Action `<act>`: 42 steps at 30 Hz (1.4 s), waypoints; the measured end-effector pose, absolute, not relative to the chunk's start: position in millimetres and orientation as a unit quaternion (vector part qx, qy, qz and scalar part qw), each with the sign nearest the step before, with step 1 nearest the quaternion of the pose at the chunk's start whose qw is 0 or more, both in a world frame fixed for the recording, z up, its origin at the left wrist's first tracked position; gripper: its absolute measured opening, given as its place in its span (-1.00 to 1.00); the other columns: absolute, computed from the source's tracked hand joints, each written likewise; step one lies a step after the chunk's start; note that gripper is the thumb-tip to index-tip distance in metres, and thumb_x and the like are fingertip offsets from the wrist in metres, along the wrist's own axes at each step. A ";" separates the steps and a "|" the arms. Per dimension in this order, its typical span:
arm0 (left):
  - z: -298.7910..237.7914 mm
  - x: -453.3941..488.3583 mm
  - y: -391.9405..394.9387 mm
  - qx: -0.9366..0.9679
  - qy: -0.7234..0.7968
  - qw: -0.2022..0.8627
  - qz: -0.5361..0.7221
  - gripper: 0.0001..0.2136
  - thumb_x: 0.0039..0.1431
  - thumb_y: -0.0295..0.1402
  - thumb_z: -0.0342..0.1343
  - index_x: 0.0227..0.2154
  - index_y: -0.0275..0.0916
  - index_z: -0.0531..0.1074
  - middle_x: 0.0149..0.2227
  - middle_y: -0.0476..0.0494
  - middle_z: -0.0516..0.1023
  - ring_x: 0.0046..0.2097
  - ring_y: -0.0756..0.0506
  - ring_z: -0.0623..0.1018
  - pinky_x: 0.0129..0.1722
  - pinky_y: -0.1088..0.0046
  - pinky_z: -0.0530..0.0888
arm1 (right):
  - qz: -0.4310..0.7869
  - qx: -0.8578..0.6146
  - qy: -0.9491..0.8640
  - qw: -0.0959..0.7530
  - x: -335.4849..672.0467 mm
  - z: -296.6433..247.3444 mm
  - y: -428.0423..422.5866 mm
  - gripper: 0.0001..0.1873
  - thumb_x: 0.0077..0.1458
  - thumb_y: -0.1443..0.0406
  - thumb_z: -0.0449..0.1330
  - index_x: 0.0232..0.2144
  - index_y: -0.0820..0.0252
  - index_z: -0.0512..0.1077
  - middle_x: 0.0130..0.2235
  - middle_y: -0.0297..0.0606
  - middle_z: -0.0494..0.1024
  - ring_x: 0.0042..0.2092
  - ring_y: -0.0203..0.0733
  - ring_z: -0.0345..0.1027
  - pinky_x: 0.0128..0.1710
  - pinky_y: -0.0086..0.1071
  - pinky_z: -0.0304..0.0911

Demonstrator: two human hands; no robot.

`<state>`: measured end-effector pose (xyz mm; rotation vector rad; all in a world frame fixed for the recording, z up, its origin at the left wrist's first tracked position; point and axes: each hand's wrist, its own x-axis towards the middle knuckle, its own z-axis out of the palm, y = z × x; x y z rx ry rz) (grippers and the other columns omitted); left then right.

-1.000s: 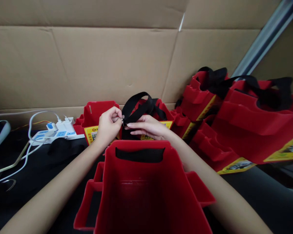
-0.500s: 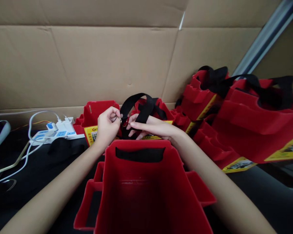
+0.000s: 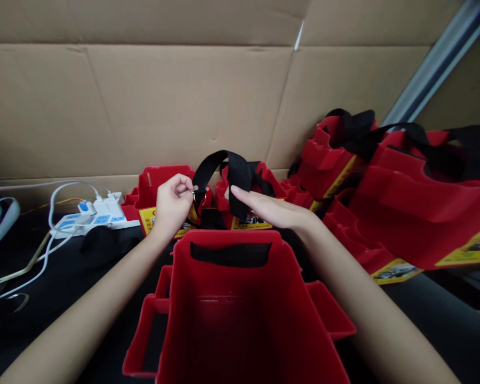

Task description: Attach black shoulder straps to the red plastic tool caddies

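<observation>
Beyond the rim of a red plastic tool bin (image 3: 240,320), my left hand (image 3: 174,205) pinches a small metal ring (image 3: 199,197) at the end of a black webbing strap (image 3: 220,157). The strap arches up and over to the right. My right hand (image 3: 268,208) has its thumb across the hanging part of this strap, with the other fingers mostly hidden behind it. A band of black webbing (image 3: 231,255) runs across the inside of the bin's far wall. Open side pockets (image 3: 146,336) stick out from the bin.
Red bins with yellow labels stand behind my hands, one to the left (image 3: 166,173). More red bins with black straps (image 3: 408,197) are stacked at right. A white power strip (image 3: 100,218) with cables lies at left. A cardboard wall (image 3: 184,101) closes off the back.
My right hand has gone from spread fingers behind the strap to thumb across its front. The strap and ring have shifted slightly left. My left hand keeps its pinch.
</observation>
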<state>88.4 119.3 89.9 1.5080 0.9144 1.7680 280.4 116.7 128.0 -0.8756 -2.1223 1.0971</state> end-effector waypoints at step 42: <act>85.1 96.4 121.3 0.530 0.338 0.385 0.676 -0.92 -0.25 -0.52 0.04 -0.60 -0.27 0.26 -0.64 0.10 0.33 -0.60 0.11 0.29 -0.58 0.64 0.22 | 0.283 -0.273 -0.832 0.391 246.4 103.2 124.2 -0.53 -0.17 0.25 0.32 -0.17 0.27 0.34 -0.34 -0.26 0.46 -0.35 -0.27 0.34 -0.37 -0.37 0.29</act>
